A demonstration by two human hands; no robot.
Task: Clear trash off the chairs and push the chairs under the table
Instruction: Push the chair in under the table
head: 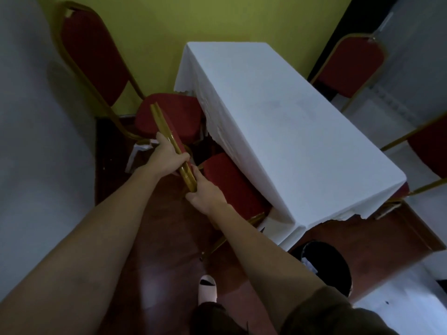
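This looks like a small dining or function room, of the kind found in a banquet hall or modest restaurant. A long desk (290,131) draped in a white cloth with a scalloped hem fills the middle and runs off toward 1 o'clock. Around it stand banquet chairs with gold metal frames and red padded seats and backs: one at 11 o'clock (96,59) against a yellow-green wall (154,27), two more at 2 and 3 o'clock. The floor (169,250) is dark polished reddish wood, and a black bin (326,264) sits at 5 o'clock near the desk's end
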